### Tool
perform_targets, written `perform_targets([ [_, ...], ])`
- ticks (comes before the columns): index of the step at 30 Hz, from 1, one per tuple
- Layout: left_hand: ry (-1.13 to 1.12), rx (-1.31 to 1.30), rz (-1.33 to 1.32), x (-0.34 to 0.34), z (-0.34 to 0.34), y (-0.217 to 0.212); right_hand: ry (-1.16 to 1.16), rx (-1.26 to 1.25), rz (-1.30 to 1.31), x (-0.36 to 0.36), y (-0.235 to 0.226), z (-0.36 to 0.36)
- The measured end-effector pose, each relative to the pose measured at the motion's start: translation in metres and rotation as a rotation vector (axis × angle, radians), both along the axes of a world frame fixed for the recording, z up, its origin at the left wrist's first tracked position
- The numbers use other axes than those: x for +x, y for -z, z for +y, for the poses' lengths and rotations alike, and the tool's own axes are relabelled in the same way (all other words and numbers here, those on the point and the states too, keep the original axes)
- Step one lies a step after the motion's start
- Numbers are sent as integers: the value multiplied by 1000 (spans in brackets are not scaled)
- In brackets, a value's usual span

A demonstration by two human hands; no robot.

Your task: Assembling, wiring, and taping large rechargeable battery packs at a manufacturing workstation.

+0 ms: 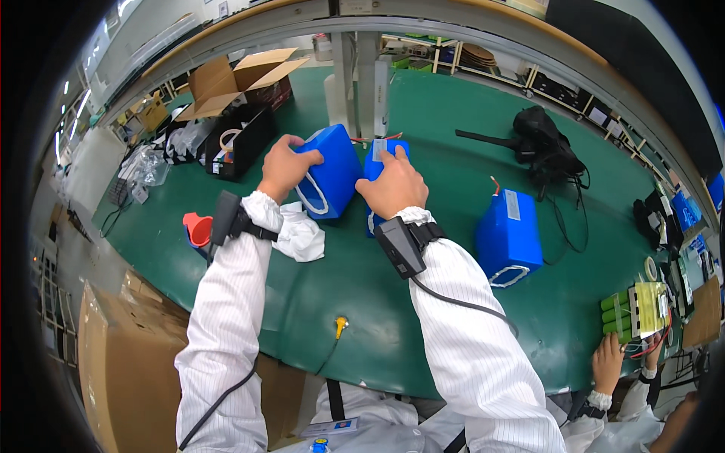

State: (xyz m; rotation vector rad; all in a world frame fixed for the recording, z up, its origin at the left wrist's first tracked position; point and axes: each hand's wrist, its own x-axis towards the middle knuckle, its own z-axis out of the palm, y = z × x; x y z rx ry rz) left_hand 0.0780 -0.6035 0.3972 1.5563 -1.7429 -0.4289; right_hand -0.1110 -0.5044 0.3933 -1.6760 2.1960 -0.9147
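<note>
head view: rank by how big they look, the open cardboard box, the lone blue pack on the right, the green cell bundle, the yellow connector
1. open cardboard box, though it sits farther off
2. lone blue pack, close to the box in apparent size
3. green cell bundle
4. yellow connector

bright, even overhead light | soft shadows | sharp centre | fisheye bend, dark rim
</note>
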Motion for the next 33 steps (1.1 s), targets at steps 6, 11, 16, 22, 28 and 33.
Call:
perform_targets([
  [6, 120, 52, 23, -1, -8, -10, 12, 41, 104, 12, 1, -7],
  [11, 268, -57, -308, -41, -21, -33, 38, 19, 150, 1, 3, -5],
  [16, 341, 260, 146, 3, -64, -32, 91, -49, 45, 11, 10, 7],
  [22, 93, 88, 394, 30, -27, 13, 105, -82, 15, 4, 18, 10],
  [28, -32, -114, 0, 15, 39, 17, 155, -112, 17, 11, 22, 3],
  [33, -144, -199, -84, 9, 29, 28, 163, -99, -1, 22, 20, -12],
])
